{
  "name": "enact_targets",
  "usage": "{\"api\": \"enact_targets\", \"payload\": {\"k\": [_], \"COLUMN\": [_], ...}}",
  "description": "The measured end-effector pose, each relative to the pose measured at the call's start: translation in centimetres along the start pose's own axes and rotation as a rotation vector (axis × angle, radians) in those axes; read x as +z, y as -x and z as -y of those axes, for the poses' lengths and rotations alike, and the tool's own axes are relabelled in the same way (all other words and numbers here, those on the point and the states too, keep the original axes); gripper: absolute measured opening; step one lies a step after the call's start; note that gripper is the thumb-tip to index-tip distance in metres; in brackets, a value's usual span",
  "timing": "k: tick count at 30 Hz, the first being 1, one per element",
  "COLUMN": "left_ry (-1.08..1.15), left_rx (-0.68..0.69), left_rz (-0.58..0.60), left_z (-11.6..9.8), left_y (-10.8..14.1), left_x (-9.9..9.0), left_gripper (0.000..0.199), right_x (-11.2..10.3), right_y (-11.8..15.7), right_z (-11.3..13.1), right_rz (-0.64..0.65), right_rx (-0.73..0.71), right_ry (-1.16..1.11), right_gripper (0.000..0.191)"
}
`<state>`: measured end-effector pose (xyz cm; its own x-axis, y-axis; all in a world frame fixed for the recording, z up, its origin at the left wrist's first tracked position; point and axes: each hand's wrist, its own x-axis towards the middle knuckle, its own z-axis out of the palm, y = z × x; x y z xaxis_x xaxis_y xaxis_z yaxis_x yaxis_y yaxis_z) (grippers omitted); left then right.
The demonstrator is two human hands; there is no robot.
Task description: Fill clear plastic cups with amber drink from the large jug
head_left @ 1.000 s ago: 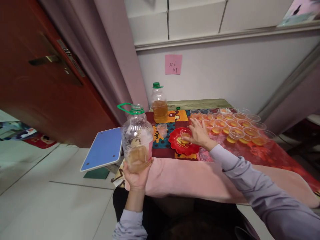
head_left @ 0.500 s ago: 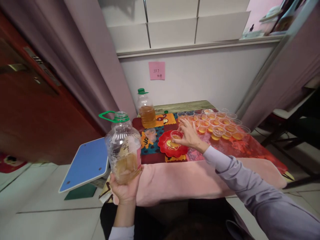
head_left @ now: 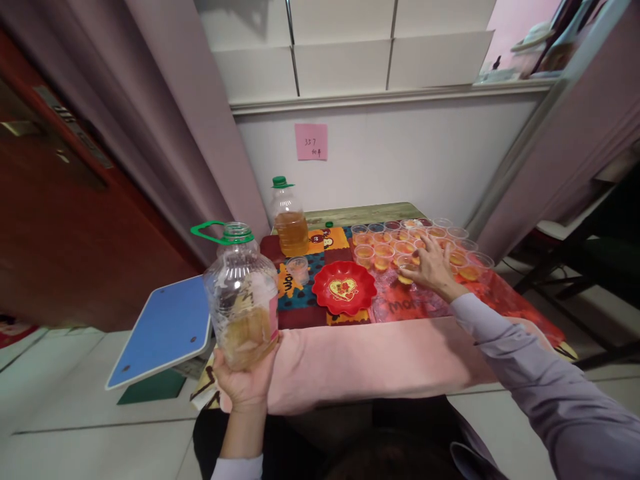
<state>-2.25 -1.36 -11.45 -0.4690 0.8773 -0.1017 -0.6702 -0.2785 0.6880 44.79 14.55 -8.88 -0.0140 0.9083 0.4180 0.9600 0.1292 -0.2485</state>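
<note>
My left hand [head_left: 247, 383] supports a large clear jug [head_left: 243, 293] from below. The jug is uncapped, has a green handle ring and holds a little amber liquid. At the right, my right hand [head_left: 434, 267] grips a small clear cup [head_left: 406, 272] of amber liquid at the front of the rows of similar cups [head_left: 383, 256]. The red scalloped dish [head_left: 367, 287] between my hands holds nothing. Behind it to the left are some clear empty cups [head_left: 299, 270].
A capped jug of amber liquid [head_left: 293, 230] stands at the back left, with a small green cap [head_left: 329, 225] near it. Pink cloth [head_left: 360, 363] covers the table's front edge. A blue board [head_left: 163, 330] is at the left.
My right hand has moved right with the cup, from over the red dish to the front of the cup rows. My left hand still supports the jug; the view has shifted slightly.
</note>
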Motion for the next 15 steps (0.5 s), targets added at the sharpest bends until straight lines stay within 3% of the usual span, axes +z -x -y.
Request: {"api": "enact_targets", "payload": {"k": [9, 15], "left_ry": [0.135, 0.208], "left_rx": [-0.060, -0.060], "left_rz": [0.055, 0.107], "left_z": [0.4, 0.7], "left_y": [-1.6, -1.9], "left_x": [-2.5, -3.2], "left_gripper": [0.076, 0.071], "right_x": [1.9, 1.2], "right_y": [0.1, 0.3], "right_z": [-1.8, -1.1], "right_rz": [-0.028, -0.089], "right_rx": [0.037, 0.022], "right_ry": [0.038, 0.066], "right_gripper": [0.055, 0.062]}}
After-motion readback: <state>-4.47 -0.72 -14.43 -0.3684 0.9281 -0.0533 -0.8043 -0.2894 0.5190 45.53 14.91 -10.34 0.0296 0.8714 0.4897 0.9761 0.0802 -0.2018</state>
